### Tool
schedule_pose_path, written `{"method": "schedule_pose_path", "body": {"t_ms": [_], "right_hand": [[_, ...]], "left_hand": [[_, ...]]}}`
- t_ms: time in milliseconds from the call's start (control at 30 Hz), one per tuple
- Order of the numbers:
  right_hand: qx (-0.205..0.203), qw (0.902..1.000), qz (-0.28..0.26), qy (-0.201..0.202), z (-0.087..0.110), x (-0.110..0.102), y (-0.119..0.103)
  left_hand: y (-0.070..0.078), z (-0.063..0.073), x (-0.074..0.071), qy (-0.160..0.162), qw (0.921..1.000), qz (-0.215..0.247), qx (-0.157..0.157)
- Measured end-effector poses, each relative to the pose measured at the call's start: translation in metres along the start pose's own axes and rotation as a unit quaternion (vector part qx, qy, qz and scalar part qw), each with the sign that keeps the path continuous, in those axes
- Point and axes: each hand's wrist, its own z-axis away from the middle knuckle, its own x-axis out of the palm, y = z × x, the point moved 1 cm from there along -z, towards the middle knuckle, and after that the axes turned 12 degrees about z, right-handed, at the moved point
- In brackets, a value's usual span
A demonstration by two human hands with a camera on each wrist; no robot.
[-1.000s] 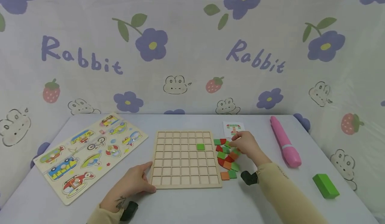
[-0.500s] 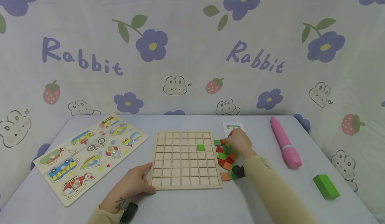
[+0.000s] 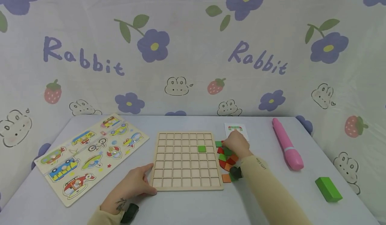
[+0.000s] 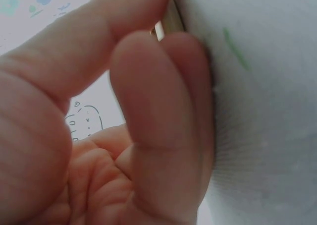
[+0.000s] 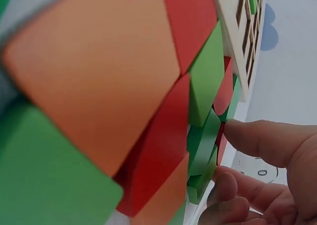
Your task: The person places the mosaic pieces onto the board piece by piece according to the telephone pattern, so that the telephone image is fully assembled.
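A wooden grid board (image 3: 178, 164) lies at the middle of the table, with one green square tile (image 3: 201, 149) in a cell towards its right. My left hand (image 3: 132, 183) rests at the board's left edge, thumb at the near corner and index finger farther up; the left wrist view shows the other fingers bent. At the top of a loose pile of red, green and orange tiles (image 3: 227, 178), my right hand (image 3: 238, 144) pinches a red tile (image 5: 221, 144) between thumb and index finger. That tile is mostly hidden by the fingers.
Behind the right hand lies a white pattern card (image 3: 228, 126), partly covered. A vehicle peg puzzle (image 3: 104, 158) lies slanted at left. At right are a pink club-shaped object (image 3: 286, 144) and a green block (image 3: 328, 188). A printed curtain (image 3: 193, 50) hangs behind the table.
My right hand has moved left and slightly forward over the pile, its fingertips now at a red tile near the board's right edge. The left hand and the board have stayed in place.
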Motion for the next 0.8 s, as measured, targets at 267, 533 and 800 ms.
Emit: {"method": "schedule_pose_path", "body": {"t_ms": [267,533,800], "right_hand": [[0.002,0.9995,-0.033,-0.001,0.002,-0.001,-0.004],[-0.045,0.9936,-0.096,0.041,0.007,-0.006,-0.007],[-0.187,0.9668,-0.168,0.045,0.008,-0.007,-0.032]], "left_hand": [[-0.001,-0.001,-0.001,-0.007,0.9999,0.009,-0.005],[0.000,0.001,-0.001,-0.005,0.9997,0.020,0.010],[0.001,0.003,-0.001,-0.002,0.9998,0.020,0.006]]}}
